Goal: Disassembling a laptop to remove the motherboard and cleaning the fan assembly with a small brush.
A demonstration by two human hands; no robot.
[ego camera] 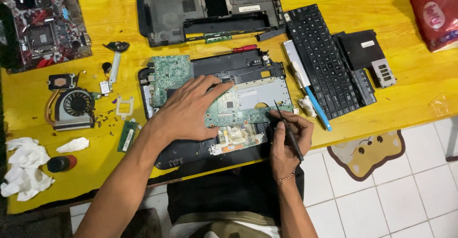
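Tissues, crumpled and white, lie at the far left of the yellow table, with a small black-and-red cap just beside them. Above those sits the cooling fan with its copper pipe, loose screws scattered near it, and a separate red-and-black board in the top corner. A small green memory stick lies just left of the open laptop base.

My left hand lies flat and spread wide on the green circuit board, palm down, holding nothing, fingers reaching toward the board's middle. The board rests in the laptop base at centre table, tilted slightly against the frame.

My right hand is closed round a thin black screwdriver, pen-style, tip up near the board's right edge; whether the tip touches I cannot tell.

Handling judgement: board looks light, thin and stiff, but fragile, with brittle solder joints and small parts. It is best gripped by bare edges, not by chips or connectors, and without flexing.

Behind the base: another dark bottom shell and a red-handled screwdriver. To the right: a blue tool, the black keyboard, a black cover panel, and a red packet at the far corner. Tiled floor and a small mat lie below the table edge.
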